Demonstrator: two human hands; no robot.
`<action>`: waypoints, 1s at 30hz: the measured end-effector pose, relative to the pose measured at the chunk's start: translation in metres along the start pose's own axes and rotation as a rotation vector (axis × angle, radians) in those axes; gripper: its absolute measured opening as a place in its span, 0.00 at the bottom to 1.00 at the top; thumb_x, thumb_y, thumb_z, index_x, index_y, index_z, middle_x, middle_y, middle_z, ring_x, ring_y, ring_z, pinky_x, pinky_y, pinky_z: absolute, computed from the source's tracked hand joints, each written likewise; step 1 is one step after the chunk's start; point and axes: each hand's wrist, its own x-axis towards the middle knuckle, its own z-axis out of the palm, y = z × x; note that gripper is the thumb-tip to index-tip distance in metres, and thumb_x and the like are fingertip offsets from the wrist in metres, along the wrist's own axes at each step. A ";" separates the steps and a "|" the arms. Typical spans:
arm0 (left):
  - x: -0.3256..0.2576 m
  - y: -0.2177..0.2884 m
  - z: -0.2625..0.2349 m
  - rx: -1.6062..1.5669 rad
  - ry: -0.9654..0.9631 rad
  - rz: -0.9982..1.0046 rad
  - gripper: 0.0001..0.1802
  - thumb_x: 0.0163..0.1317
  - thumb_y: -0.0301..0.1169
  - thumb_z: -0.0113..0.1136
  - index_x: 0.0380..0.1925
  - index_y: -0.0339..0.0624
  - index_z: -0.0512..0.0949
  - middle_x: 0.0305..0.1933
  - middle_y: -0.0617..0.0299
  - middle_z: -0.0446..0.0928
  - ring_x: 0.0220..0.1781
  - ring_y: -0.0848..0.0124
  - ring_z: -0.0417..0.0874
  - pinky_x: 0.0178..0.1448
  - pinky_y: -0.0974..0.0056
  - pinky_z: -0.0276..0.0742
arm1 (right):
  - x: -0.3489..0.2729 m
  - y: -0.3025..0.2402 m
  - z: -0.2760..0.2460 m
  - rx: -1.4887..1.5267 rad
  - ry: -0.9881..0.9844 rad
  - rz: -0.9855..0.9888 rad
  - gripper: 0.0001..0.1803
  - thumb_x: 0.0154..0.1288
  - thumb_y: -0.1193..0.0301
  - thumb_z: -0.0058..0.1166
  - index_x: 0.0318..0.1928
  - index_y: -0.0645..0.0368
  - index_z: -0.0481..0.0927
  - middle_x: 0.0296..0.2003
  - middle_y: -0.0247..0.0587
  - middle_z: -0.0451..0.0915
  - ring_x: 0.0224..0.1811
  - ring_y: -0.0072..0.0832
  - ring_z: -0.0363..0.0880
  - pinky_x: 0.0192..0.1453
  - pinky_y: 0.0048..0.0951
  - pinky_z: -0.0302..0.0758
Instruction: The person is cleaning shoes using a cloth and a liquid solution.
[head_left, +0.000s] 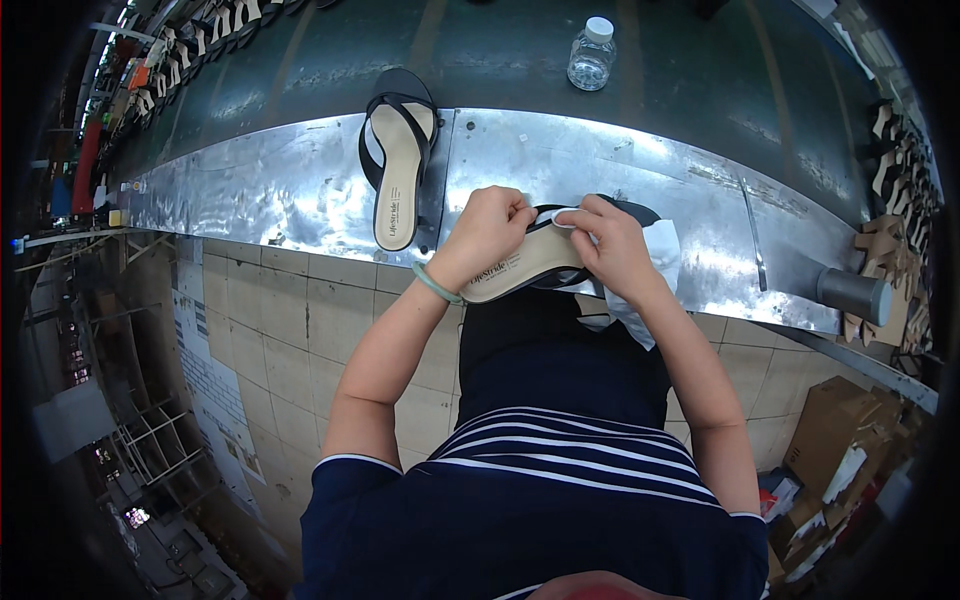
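A black thong sandal with a beige insole (535,265) lies sideways at the metal table edge in front of me, its toe end to the right. My left hand (488,235) is closed, the fingertips pinching the sandal's black strap. Over the toe side, my right hand (612,245) is closed with a bit of white cloth at its fingertips, pressed against the strap. More of this white cloth (662,248) hangs beside and below the right wrist. The matching sandal (402,165) stands to the left, toe pointing away from me.
Beyond the metal ledge (300,180) runs a dark green belt (480,60) bearing a clear bottle with a white cap (592,58). A metal cylinder (855,293) sticks out at the right. Many sandals line the far left and right; cardboard boxes (825,430) stand on the floor at right.
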 end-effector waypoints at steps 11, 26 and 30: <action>-0.002 -0.001 0.003 0.003 0.019 0.008 0.10 0.59 0.28 0.64 0.27 0.29 0.83 0.21 0.46 0.80 0.22 0.59 0.80 0.32 0.59 0.75 | -0.003 -0.002 0.004 0.023 0.030 -0.028 0.11 0.60 0.79 0.53 0.41 0.57 0.84 0.32 0.40 0.75 0.32 0.40 0.79 0.38 0.36 0.76; -0.005 0.002 0.005 -0.014 0.032 0.024 0.10 0.59 0.28 0.64 0.26 0.29 0.83 0.21 0.47 0.79 0.22 0.60 0.80 0.32 0.59 0.75 | -0.008 0.003 0.008 0.014 0.101 -0.044 0.12 0.59 0.80 0.53 0.42 0.58 0.84 0.32 0.40 0.75 0.32 0.39 0.79 0.37 0.33 0.75; -0.004 -0.002 0.005 -0.010 0.019 0.031 0.12 0.64 0.29 0.63 0.28 0.29 0.82 0.17 0.59 0.75 0.21 0.77 0.69 0.27 0.65 0.67 | -0.008 0.003 0.010 0.008 0.101 -0.054 0.11 0.59 0.80 0.53 0.41 0.58 0.83 0.32 0.41 0.75 0.32 0.39 0.79 0.36 0.34 0.75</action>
